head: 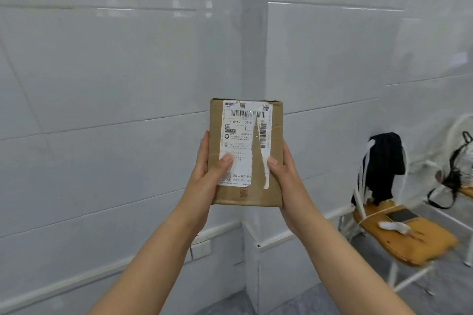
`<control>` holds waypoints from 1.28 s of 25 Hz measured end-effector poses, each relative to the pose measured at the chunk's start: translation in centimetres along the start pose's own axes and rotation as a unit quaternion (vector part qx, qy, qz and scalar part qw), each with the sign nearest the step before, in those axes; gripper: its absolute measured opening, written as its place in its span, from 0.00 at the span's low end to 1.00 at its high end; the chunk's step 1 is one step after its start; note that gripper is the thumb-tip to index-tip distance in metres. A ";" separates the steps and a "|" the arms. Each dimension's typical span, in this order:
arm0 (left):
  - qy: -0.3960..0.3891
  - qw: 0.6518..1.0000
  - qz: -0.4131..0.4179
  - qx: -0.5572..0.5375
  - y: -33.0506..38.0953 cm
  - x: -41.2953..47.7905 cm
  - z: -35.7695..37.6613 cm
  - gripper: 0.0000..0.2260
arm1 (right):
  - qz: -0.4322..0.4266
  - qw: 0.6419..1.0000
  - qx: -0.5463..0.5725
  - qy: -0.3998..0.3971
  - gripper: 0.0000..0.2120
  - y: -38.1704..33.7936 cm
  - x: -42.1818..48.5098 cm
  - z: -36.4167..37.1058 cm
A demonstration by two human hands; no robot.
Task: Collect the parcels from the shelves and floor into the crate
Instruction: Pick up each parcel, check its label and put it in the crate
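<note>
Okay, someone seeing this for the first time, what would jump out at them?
The cardboard parcel is held up at centre frame against the white tiled wall, and its white label is torn down the middle. The left hand and right hand grip its lower sides. At lower right stands a chair with a wooden seat and a black garment draped over its back.

The cardboard parcel (247, 153) is matt brown, its paper shipping label (244, 143) torn (clear tape glints across it). Glossy white wall tiles (115, 71); a chair (399, 235) with worn wooden seat and white metal frame.
</note>
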State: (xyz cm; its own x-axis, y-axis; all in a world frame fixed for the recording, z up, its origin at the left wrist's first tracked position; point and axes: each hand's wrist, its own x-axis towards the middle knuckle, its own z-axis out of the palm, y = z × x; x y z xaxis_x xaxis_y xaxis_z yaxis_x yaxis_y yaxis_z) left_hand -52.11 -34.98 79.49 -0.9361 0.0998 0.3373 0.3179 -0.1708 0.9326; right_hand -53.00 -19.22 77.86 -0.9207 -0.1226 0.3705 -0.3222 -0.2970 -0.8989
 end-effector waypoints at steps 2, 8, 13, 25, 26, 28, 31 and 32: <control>-0.038 0.999 -0.009 -0.019 -0.9 1.0 4.7 0.31 | -0.009 0.999 -0.010 0.048 0.34 -1.6 -1.5 -4.3; -0.145 0.986 -0.046 -0.071 -3.4 1.1 21.8 0.29 | -0.020 0.984 -0.041 0.171 0.37 -8.3 -8.3 -18.4; -0.237 0.964 -0.071 -0.095 -5.2 -0.1 36.1 0.28 | -0.010 0.950 -0.058 0.307 0.47 -13.0 -14.9 -30.0; -0.429 0.883 -0.128 -0.142 -12.8 1.5 61.9 0.30 | -0.014 0.843 -0.119 0.525 0.27 -20.1 -24.1 -50.3; -0.446 0.873 -0.137 -0.142 -14.0 1.9 63.7 0.31 | -0.013 0.829 -0.125 0.546 0.27 -20.1 -24.5 -51.9; -0.483 0.855 -0.138 -0.130 -16.0 2.8 67.1 0.30 | -0.008 0.804 -0.128 0.581 0.24 -20.2 -25.3 -55.0; -0.554 0.810 -0.158 -0.110 -19.0 4.7 73.2 0.29 | -0.001 0.755 -0.128 0.643 0.16 -20.5 -26.0 -59.7; -0.577 0.793 -0.167 -0.104 -20.0 5.1 75.1 0.28 | -0.001 0.736 -0.136 0.663 0.15 -20.5 -26.4 -61.1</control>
State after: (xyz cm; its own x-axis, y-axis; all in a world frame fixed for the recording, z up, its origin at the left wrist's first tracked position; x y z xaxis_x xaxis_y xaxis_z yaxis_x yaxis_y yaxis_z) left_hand -51.92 42.60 72.24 -0.1639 0.9832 0.0803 -0.0626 -0.0916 0.9938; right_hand -35.56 47.97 72.21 -0.2676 0.9633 -0.0203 -0.1892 -0.0732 -0.9792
